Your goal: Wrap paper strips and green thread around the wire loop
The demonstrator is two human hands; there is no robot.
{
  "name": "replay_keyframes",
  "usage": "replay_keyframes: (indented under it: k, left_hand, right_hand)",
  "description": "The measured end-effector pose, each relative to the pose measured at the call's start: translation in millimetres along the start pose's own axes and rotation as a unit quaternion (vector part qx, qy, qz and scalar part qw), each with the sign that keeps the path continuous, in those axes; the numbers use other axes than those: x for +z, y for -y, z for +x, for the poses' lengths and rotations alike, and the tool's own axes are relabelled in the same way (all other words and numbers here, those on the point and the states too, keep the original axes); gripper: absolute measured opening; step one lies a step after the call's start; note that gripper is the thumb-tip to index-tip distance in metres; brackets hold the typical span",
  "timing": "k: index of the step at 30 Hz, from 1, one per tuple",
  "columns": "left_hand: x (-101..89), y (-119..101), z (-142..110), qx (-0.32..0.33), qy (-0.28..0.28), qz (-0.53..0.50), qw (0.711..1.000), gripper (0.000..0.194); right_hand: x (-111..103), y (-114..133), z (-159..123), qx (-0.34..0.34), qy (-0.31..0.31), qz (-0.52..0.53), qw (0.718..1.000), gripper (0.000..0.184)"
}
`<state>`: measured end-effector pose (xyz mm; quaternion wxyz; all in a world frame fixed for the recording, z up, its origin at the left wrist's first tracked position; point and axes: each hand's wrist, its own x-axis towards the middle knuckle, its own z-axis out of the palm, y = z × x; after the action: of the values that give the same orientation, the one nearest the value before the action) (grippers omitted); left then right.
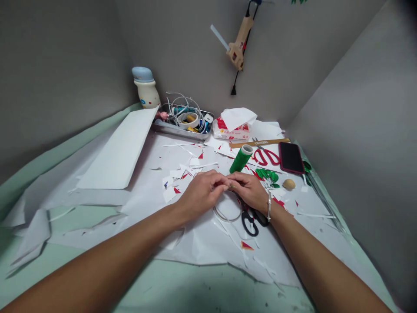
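Observation:
My left hand (206,188) and my right hand (250,189) meet over the middle of the table, fingertips pinched together. Something tiny and greenish-yellow shows between them, too small to name. Just below the fingers lies a thin wire loop (224,218); whether it joins what they pinch is hidden. Black-handled scissors (250,226) are partly covered by my right hand and wrist. Behind the hands stands a green thread spool (240,161), slightly tilted. Small green leaf-shaped pieces (267,175) and a tan round object (289,184) lie to the right.
Red-handled scissors (271,158), a wooden ruler (260,143) and a phone (291,157) lie at the back right. Behind are a tissue pack (228,132) and a metal tray (182,131) of wire. Left stands a white card (120,150); a glue gun (239,50) hangs above.

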<state>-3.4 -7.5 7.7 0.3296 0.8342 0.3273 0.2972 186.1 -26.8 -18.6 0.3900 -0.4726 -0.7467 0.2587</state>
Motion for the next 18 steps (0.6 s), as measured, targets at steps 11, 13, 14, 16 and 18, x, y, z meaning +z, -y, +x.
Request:
replay_keyframes:
  k: [11,13,14,16,18]
  left_hand:
    - [-0.9,7.0,1.3,-0.035,-0.06,0.117,0.991,0.016]
    - [0.3,6.9,0.3,-0.008,-0.032,0.147,0.989,0.017]
    - [0.8,6.4,-0.1,0.001,-0.023,0.15,0.988,0.018]
    - [1.4,5.0,-0.6,0.016,0.001,0.136,0.991,0.019]
    - [1.2,2.9,-0.7,0.024,0.015,0.104,0.994,0.017]
  right_hand:
    - [-0.2,18.0,-5.2,-0.149,0.024,-0.223,0.963,0.018]
    - [-2.9,18.2,-4.6,-0.145,-0.004,-0.221,0.964,0.017]
    - [-4.1,17.3,-4.0,-0.137,-0.019,-0.214,0.967,0.017]
    - [-5.7,13.6,-2.3,-0.113,-0.04,-0.186,0.975,0.017]
    - [-5.9,8.3,-0.8,-0.084,-0.044,-0.146,0.985,0.017]
